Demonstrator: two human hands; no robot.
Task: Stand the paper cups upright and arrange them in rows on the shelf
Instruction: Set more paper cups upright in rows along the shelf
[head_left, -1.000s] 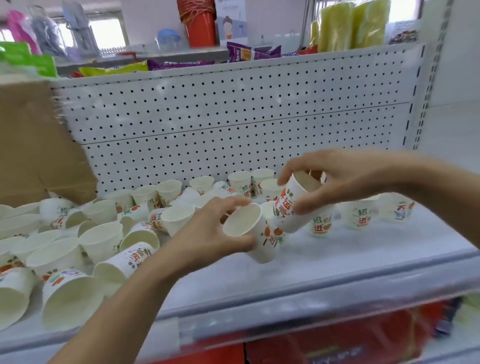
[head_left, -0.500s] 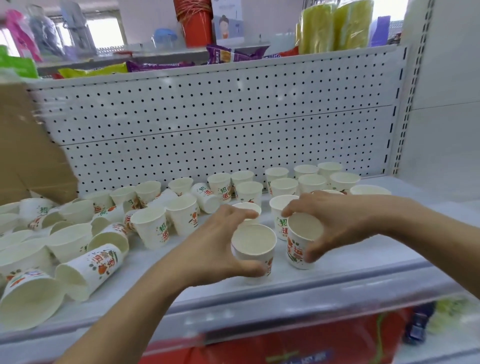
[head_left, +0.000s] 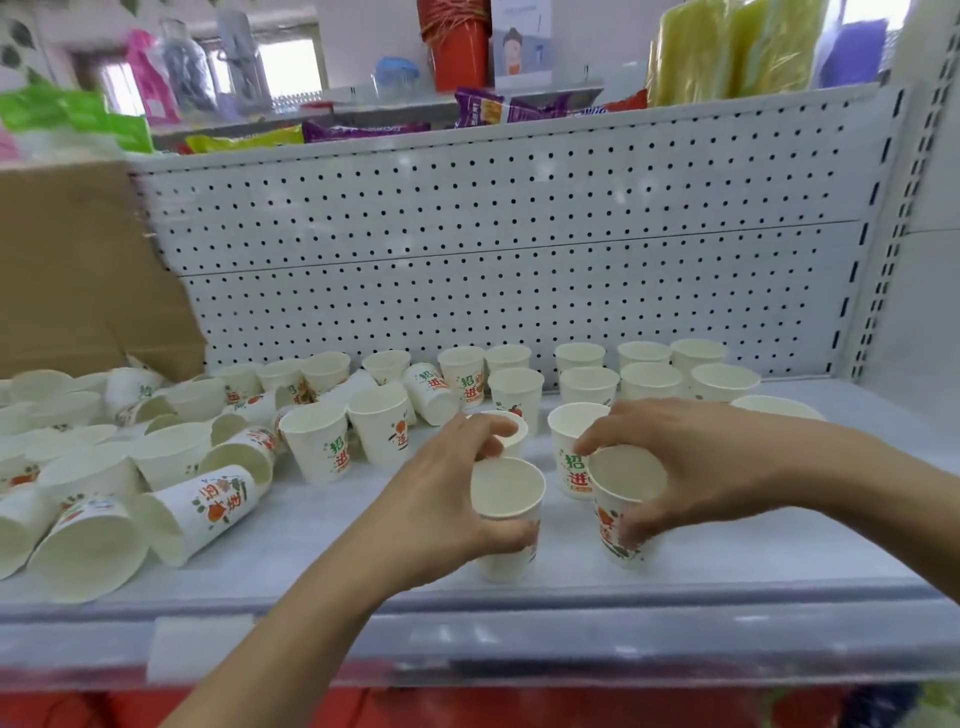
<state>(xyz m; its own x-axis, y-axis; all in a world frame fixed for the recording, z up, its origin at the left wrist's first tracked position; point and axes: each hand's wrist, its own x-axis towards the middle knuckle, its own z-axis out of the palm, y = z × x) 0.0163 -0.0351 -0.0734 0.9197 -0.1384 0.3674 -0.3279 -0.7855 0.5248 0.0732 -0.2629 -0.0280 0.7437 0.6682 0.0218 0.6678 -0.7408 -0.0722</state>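
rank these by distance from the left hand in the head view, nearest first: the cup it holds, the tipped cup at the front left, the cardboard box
1. Cup it holds: upright at the shelf front, gripped by the left hand.
2. Tipped cup: on its side, off to the left.
3. Cardboard box: far left, back against the pegboard.

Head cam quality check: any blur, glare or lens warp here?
Head view: cups and both hands, left hand and right hand, fairly sharp; shelf front edge smeared; backlit window washes out the top; shelf post bows from wide-angle warp.
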